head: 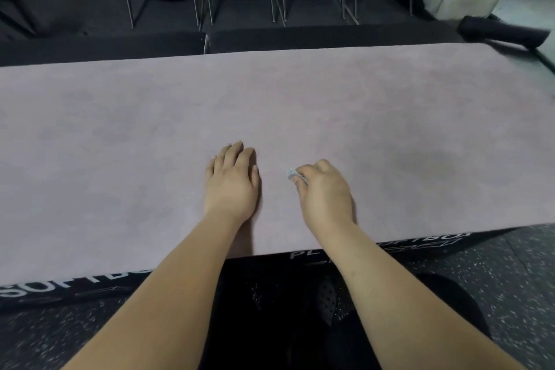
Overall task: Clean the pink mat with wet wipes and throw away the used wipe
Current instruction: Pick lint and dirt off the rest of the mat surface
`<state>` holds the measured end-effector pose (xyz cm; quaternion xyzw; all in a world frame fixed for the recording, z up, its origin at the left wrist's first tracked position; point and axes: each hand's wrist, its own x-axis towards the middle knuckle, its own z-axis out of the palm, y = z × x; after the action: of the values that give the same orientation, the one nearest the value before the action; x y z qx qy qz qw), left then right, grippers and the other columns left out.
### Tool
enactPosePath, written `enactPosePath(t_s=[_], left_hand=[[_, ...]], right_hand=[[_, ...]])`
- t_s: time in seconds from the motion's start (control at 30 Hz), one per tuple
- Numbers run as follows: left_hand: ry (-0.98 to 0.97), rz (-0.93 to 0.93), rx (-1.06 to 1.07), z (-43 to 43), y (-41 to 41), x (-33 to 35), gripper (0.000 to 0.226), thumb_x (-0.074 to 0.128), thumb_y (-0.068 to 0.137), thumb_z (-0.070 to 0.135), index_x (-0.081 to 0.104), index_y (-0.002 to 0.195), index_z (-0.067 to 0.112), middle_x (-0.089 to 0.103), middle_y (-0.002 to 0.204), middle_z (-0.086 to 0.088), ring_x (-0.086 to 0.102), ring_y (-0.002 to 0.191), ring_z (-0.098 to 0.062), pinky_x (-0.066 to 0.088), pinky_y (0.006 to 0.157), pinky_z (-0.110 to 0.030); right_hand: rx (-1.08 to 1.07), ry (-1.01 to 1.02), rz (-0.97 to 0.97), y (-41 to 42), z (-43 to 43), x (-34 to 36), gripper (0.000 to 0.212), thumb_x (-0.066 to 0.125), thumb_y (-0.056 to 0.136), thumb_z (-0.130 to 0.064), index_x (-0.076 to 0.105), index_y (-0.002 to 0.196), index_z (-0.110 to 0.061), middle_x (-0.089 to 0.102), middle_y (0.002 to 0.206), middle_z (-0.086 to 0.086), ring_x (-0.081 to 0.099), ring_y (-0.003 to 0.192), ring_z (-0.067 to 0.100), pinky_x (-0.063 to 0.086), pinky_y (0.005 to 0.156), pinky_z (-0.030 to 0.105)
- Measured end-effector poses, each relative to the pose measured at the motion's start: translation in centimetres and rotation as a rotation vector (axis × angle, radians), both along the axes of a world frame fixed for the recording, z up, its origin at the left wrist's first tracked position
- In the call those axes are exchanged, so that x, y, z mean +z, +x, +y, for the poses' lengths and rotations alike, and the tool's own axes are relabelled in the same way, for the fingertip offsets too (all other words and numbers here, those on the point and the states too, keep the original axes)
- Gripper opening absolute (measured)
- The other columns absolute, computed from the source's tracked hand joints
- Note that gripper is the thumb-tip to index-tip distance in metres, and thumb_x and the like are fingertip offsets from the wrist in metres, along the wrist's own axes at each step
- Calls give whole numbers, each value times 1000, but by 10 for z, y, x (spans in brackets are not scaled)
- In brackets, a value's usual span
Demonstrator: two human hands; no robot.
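The right hand pinches a crumpled wipe low on the pink mat, beside the flat, close-fingered left hand; the mat's length runs left to right.

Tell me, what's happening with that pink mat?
A person is cleaning the pink mat. The left hand rests flat on it, fingers straight. The right hand grips a small bunched-up wipe, low against the mat. A darker patch that may be damp shows to its right. The wipe is not yet thrown away.
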<state>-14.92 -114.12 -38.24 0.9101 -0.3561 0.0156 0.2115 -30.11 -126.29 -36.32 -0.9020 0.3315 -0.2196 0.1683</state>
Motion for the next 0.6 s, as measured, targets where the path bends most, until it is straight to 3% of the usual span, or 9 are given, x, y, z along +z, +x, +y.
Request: enactPosePath(t_s=[0.13, 0.27, 0.47, 0.6], left_hand=[[-9, -2, -2, -1, 0, -2, 43, 42, 108, 34, 51, 149, 24, 38, 165, 1, 26, 155, -23, 19, 127, -47], [-28, 3, 4, -1, 1, -3, 42, 44, 107, 34, 52, 147, 23, 41, 164, -1, 29, 154, -25, 22, 126, -48], [-8, 35, 5, 0, 1, 0, 45, 42, 107, 34, 50, 150, 25, 35, 167, 1, 23, 157, -22, 17, 128, -46], [-21, 14, -9, 1, 1, -1, 44, 43, 107, 35, 51, 149, 24, 39, 165, -1, 27, 155, -25, 20, 127, -47]], right_hand=[[-37, -30, 79, -14, -23, 7, 21, 59, 101, -31, 74, 105, -16, 56, 91, 0, 52, 82, 20, 40, 67, 32], [-133, 65, 52, -11, -14, 13, 19, 58, 100, -29, 70, 113, -21, 61, 99, 0, 45, 79, 15, 36, 67, 29], [113, 104, 51, 16, 51, 14, 13, 63, 94, -28, 71, 98, -18, 65, 90, 2, 61, 75, 24, 49, 64, 34], [55, 68, 40, -3, 25, 13, 11, 64, 89, -27, 69, 94, -19, 64, 89, 2, 60, 77, 27, 50, 64, 37]])
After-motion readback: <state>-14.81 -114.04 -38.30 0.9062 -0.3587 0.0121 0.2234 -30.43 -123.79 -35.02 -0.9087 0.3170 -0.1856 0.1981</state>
